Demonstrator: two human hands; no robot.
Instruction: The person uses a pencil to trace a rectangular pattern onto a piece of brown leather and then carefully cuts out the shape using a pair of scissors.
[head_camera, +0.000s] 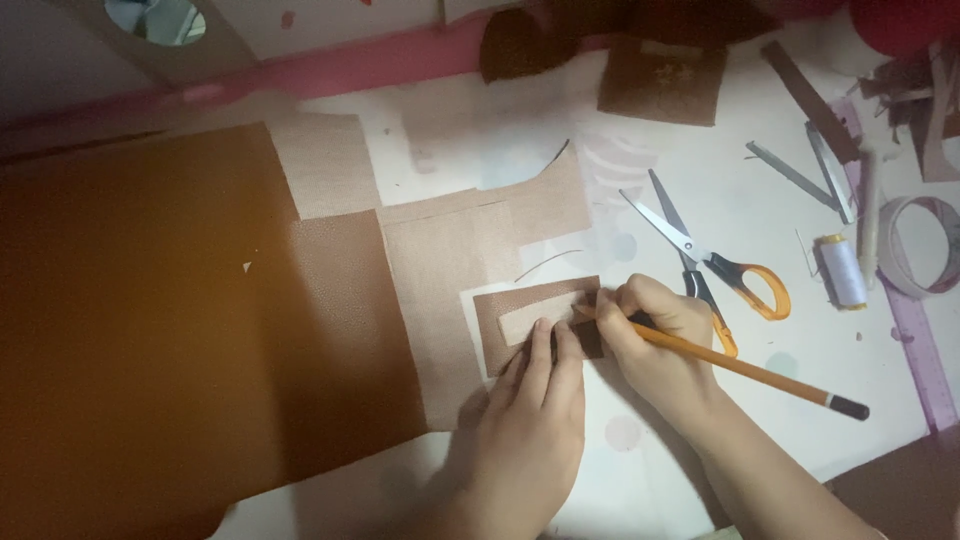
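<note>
From the head camera, looking straight down at the worktable (760, 215), I see my left hand (535, 420) flat on a small brown leather strip (520, 305), fingers together and pressing a paler rectangular template (535, 318) down onto it. My right hand (655, 335) grips an orange pencil (745, 370), fingers closed tight around the shaft, its tip at the right end of the template, just beside the left fingertips. The strip lies on a beige piece of leather (440, 270) near the middle of the table. Left of that, a large tan-brown leather sheet (140, 330) covers much of the surface.

Just beyond my right hand lie orange-handled scissors (710, 265), blades open, handles close to my knuckles. Further right there's a white thread spool (843, 270), a roll of tape (925, 260) and metal tweezers (810, 170). A dark brown leather square (662, 85) sits at the top, well apart from my hands. A pink edge (350, 65) runs along the far side.
</note>
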